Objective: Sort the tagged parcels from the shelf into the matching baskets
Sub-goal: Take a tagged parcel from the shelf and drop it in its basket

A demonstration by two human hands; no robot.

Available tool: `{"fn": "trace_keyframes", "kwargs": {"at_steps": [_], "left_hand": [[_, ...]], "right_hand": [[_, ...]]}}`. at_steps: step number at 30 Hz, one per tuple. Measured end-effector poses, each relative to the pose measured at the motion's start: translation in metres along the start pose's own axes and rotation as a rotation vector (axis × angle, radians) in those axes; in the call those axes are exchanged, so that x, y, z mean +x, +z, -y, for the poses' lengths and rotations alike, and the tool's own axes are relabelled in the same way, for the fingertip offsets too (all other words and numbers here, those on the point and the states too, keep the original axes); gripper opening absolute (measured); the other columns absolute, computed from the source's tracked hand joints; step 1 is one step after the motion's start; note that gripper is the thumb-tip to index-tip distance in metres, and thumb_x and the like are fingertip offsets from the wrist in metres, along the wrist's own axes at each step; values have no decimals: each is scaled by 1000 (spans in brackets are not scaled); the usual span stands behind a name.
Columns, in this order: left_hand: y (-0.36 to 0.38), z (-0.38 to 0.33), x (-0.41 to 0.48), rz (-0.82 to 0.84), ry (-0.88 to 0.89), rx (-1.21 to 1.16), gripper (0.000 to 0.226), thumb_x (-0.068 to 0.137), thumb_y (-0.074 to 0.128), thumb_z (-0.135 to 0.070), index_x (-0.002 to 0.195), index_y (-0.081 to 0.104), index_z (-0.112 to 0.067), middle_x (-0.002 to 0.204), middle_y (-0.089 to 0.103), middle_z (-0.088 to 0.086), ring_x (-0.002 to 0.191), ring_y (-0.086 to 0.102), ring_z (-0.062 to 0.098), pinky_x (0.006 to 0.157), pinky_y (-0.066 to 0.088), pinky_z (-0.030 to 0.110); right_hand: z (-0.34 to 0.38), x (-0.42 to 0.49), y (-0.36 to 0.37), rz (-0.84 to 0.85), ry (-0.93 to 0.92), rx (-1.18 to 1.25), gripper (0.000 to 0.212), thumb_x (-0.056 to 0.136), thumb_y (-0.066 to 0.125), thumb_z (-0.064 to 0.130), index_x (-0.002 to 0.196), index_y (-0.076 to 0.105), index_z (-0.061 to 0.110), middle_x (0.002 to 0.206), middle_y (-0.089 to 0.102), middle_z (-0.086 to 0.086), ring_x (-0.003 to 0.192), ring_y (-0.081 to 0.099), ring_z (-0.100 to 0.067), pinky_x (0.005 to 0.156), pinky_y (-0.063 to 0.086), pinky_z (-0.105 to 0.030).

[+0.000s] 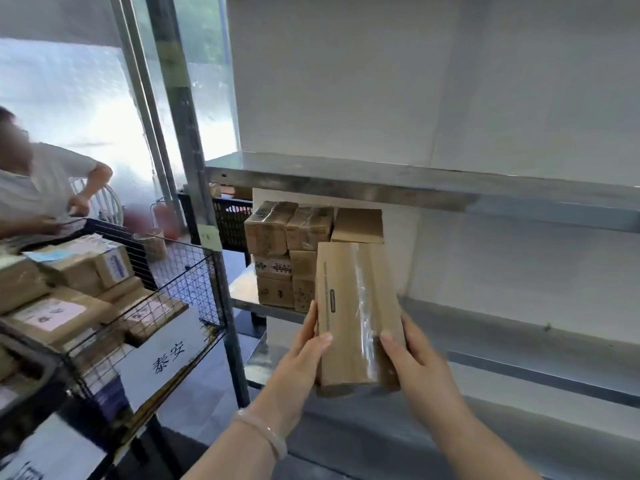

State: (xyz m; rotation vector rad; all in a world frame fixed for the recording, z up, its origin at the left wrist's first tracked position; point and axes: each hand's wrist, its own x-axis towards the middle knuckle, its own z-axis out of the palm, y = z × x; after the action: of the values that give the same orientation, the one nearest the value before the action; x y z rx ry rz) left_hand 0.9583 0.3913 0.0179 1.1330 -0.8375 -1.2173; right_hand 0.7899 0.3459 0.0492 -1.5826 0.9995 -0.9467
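I hold a long brown cardboard parcel [353,317] upright in front of the metal shelf [346,183], its face sealed with clear tape. My left hand [304,355] grips its left edge and my right hand [415,362] grips its lower right side. Behind it, several more brown parcels [284,244] are stacked at the shelf's left end. A black wire basket [180,271] on the left bears a white sign [162,355] and holds several labelled parcels [62,306].
The shelf's grey upright post [221,306] stands between the basket and the parcel stack. A black plastic crate [232,220] sits behind the post. Another person in a white shirt [41,188] is at the far left beside the basket.
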Motion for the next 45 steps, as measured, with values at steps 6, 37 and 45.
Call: {"fn": "trace_keyframes", "kwargs": {"at_steps": [6,37,45], "left_hand": [[-66,-20,-37,-381,187,450,50,98,58,-42,145,41,-50,122,63,-21,110,61,2,98,53,37],[-182,-33,-157,-673,172,-194,34,105,45,-21,133,56,-37,116,74,3,109,70,23,96,54,53],[-176,-38,-158,-553,61,-110,106,52,88,-66,142,35,-54,126,69,-2,119,64,25,95,53,57]], "right_hand": [[17,-14,71,136,-226,-441,60,94,33,58,148,8,52,148,11,32,137,8,7,119,15,-34],[59,-44,197,399,-524,-377,72,79,62,60,136,18,66,141,11,42,131,6,14,112,33,-38],[57,-43,196,376,-744,-672,74,66,53,70,137,37,54,146,27,30,136,11,5,113,26,-42]]}}
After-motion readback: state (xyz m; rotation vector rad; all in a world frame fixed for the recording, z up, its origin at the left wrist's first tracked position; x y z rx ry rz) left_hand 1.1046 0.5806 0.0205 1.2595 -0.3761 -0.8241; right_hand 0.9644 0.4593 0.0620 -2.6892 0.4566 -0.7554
